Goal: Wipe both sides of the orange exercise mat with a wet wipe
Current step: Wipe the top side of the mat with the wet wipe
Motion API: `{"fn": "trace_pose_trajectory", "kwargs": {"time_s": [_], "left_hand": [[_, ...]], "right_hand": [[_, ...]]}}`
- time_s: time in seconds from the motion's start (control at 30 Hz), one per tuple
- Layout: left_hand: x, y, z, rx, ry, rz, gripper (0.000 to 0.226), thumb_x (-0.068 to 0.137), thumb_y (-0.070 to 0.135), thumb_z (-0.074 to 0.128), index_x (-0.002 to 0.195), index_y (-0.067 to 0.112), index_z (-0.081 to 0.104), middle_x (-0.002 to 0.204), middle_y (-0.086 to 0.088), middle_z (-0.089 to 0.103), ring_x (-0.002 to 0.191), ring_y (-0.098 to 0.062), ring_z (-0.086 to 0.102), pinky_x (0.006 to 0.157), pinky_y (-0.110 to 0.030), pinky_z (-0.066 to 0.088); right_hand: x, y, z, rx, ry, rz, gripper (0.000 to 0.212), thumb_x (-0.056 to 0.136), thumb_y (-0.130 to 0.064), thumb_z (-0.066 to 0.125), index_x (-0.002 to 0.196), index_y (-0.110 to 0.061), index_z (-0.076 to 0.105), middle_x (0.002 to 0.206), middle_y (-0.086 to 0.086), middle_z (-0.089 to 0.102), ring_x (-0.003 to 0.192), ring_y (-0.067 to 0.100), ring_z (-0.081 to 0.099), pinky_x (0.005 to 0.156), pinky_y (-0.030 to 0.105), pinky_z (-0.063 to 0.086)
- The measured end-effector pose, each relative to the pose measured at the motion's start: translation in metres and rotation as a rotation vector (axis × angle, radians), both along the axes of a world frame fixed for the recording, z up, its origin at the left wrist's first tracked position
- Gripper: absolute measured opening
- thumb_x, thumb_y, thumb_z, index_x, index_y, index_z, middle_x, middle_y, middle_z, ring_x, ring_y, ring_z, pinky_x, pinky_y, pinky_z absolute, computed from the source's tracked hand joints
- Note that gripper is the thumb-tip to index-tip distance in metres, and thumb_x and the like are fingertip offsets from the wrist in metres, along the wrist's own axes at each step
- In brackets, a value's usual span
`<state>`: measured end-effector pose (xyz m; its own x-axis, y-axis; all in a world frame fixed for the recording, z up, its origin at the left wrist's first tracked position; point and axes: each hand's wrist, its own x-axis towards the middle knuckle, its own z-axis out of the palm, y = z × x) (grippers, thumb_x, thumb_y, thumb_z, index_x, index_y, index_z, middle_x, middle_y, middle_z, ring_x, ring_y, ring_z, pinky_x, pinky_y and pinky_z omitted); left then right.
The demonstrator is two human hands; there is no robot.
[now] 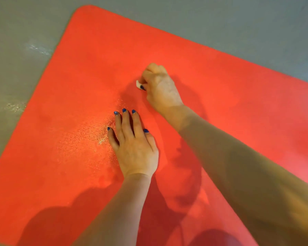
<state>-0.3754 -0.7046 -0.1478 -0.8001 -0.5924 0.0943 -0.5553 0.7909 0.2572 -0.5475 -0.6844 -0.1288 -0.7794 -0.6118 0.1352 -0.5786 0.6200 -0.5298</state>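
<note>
The orange exercise mat lies flat on the grey floor as a person's left hand, fingers straight, pins it down while the right hand, curled tight, scrubs with a wet wipe.

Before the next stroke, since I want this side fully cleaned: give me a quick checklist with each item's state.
1. Wet wipe gripped by right hand: ok.
2. Wipe touching orange mat: cannot tell, mostly hidden.
3. Left hand flat, steadying the mat: ok.
4. Mat lying flat on grey floor: ok.
5. Wet sheen beside the left hand only; whole side wiped: cannot tell.
6. Underside wiped: cannot tell.
</note>
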Motion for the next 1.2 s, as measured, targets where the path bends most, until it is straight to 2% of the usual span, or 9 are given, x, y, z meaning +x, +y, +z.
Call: {"fn": "trace_pose_trajectory", "kwargs": {"time_s": [0.2, 0.27, 0.4, 0.53, 0.67, 0.8, 0.97, 1.07, 1.2], "left_hand": [[0.000, 0.001, 0.003, -0.006, -0.032, -0.004, 0.059, 0.093, 0.024, 0.038, 0.148, 0.006, 0.046, 0.156, -0.014, 0.040, 0.152, -0.034, 0.025, 0.119, -0.057, 0.018], [-0.001, 0.001, 0.004, -0.002, -0.041, -0.005, 0.058, 0.093, 0.024, 0.038, 0.149, 0.006, 0.045, 0.157, -0.013, 0.039, 0.152, -0.034, 0.024, 0.119, -0.058, 0.019], [-0.001, 0.001, 0.007, 0.004, -0.100, -0.043, 0.061, 0.094, 0.025, 0.032, 0.153, 0.008, 0.039, 0.164, -0.004, 0.031, 0.154, -0.031, 0.018, 0.119, -0.061, 0.018], [-0.026, 0.005, 0.013, 0.066, -0.004, 0.033, 0.060, 0.087, 0.020, 0.038, 0.144, 0.005, 0.050, 0.151, -0.011, 0.046, 0.148, -0.032, 0.033, 0.115, -0.064, 0.024], [-0.041, 0.008, 0.004, 0.041, -0.008, -0.031, 0.059, 0.091, 0.021, 0.041, 0.148, 0.008, 0.045, 0.155, -0.012, 0.040, 0.151, -0.029, 0.027, 0.120, -0.058, 0.018], [-0.040, 0.009, 0.003, 0.020, -0.055, -0.035, 0.063, 0.091, 0.024, 0.033, 0.152, 0.010, 0.039, 0.163, -0.008, 0.031, 0.154, -0.028, 0.021, 0.120, -0.059, 0.016], [-0.041, 0.007, 0.001, 0.010, -0.054, -0.010, 0.061, 0.092, 0.022, 0.032, 0.151, 0.009, 0.041, 0.163, -0.007, 0.033, 0.154, -0.026, 0.022, 0.119, -0.058, 0.017], [-0.041, 0.008, 0.003, 0.022, -0.056, -0.024, 0.060, 0.092, 0.022, 0.036, 0.151, 0.010, 0.041, 0.163, -0.008, 0.033, 0.154, -0.027, 0.022, 0.119, -0.059, 0.017], [-0.041, 0.008, 0.005, 0.018, -0.083, -0.039, 0.061, 0.093, 0.025, 0.032, 0.151, 0.009, 0.040, 0.163, -0.008, 0.032, 0.154, -0.029, 0.022, 0.119, -0.060, 0.017]], "right_hand": [[0.041, 0.118, 0.007, -0.013, 0.075, 0.079, 0.008, 0.083, 0.000, 0.060, 0.082, -0.006, 0.064, 0.089, 0.010, 0.061, 0.081, 0.029, 0.053, 0.075, 0.033, 0.044], [0.050, 0.139, 0.010, -0.015, 0.040, 0.057, 0.012, 0.084, -0.005, 0.056, 0.084, -0.005, 0.067, 0.094, 0.010, 0.062, 0.083, 0.026, 0.053, 0.075, 0.029, 0.044], [0.054, 0.135, 0.005, 0.013, 0.071, -0.002, 0.020, 0.071, 0.014, 0.064, 0.077, -0.005, 0.067, 0.086, 0.011, 0.062, 0.074, 0.032, 0.057, 0.070, 0.032, 0.044], [0.056, 0.135, 0.006, 0.008, 0.067, -0.020, 0.020, 0.073, 0.014, 0.061, 0.077, -0.005, 0.067, 0.086, 0.011, 0.061, 0.074, 0.030, 0.056, 0.071, 0.030, 0.044], [0.054, 0.134, 0.002, -0.037, 0.042, -0.037, 0.015, 0.079, 0.010, 0.061, 0.081, -0.003, 0.067, 0.090, 0.012, 0.057, 0.078, 0.031, 0.058, 0.072, 0.034, 0.047], [0.009, 0.073, 0.000, -0.089, 0.048, -0.071, 0.013, 0.077, 0.007, 0.061, 0.077, -0.004, 0.068, 0.087, 0.012, 0.057, 0.080, 0.033, 0.056, 0.072, 0.038, 0.045], [-0.054, -0.016, 0.002, -0.026, 0.006, -0.068, 0.020, 0.066, 0.008, 0.063, 0.072, -0.009, 0.069, 0.084, 0.009, 0.059, 0.082, 0.033, 0.053, 0.068, 0.047, 0.047], [-0.049, 0.017, 0.001, -0.015, 0.072, 0.002, 0.012, 0.073, -0.001, 0.062, 0.072, -0.012, 0.067, 0.081, 0.008, 0.058, 0.080, 0.034, 0.055, 0.067, 0.048, 0.047], [-0.009, 0.109, 0.008, -0.007, 0.113, -0.025, 0.012, 0.084, -0.002, 0.065, 0.077, -0.010, 0.070, 0.079, 0.007, 0.058, 0.076, 0.029, 0.052, 0.069, 0.037, 0.044]]}}
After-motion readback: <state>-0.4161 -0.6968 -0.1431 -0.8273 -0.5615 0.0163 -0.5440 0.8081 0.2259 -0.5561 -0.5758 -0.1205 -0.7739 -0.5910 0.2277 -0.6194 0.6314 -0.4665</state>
